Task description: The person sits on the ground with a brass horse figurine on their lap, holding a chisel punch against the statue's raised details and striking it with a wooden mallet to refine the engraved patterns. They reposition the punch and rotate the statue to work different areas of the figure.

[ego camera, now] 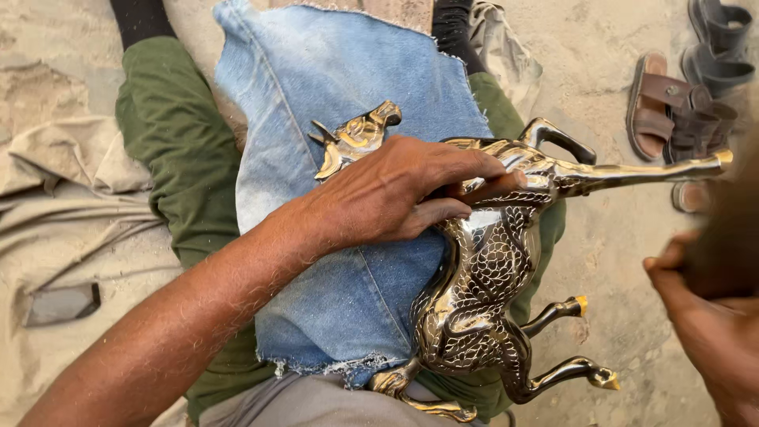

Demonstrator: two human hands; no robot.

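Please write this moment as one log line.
left hand: grips brass horse figurine | figurine: on denim cloth over lap | right hand: blurred, apart

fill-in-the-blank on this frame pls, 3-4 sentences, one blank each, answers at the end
1. The left hand presses down on a metal figure shaped like a ____.
2. The metal figure lies on a piece of blue ____ spread over the lap.
3. The trousers under the cloth are ____ in colour.
4. On the sandy ground at upper right lie brown ____.

Missing words: horse; denim; green; sandals
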